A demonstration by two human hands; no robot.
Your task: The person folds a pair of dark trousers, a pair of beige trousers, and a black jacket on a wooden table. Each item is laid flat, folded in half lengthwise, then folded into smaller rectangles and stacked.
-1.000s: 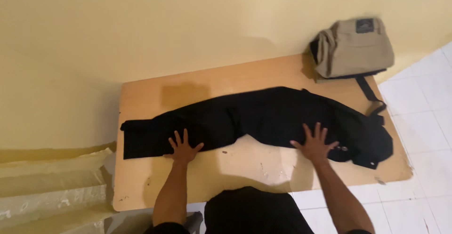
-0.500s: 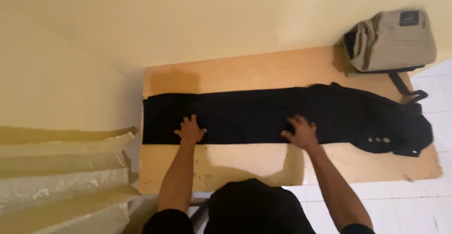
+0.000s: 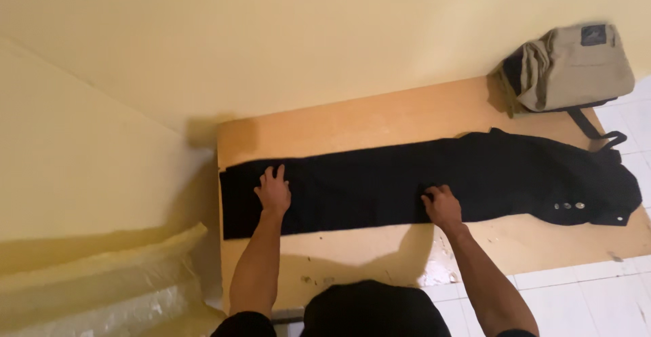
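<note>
Hands first, both mine, both on the black trousers (image 3: 434, 177).

Left hand (image 3: 273, 191): flat, palm down, fingers together and stretched forward, pressing the cloth near its hem end. Holds nothing; rests on top only.

Right hand (image 3: 442, 206): knuckles up, fingers curled under at the near edge of the cloth, about midway along its length. Appears to pinch the fabric there, though I cannot tell how firm the hold is.

Trousers: one long dark strip laid straight across the table (image 3: 380, 116), running from beyond my left hand, under both palms, and well out past my right hand. Waist end lies far to the right of my right hand, with small pale buttons (image 3: 568, 206) showing near its edge.

Table: pale wood board, bare in front of and behind the cloth, scuffed and flecked near my right wrist.

Bag (image 3: 573, 66): khaki, slumped at the far corner, well beyond and to the right of my right hand; its dark strap (image 3: 597, 130) trails down to just beside the waist end.

Wall (image 3: 271, 32): plain yellow, behind the table.
</note>
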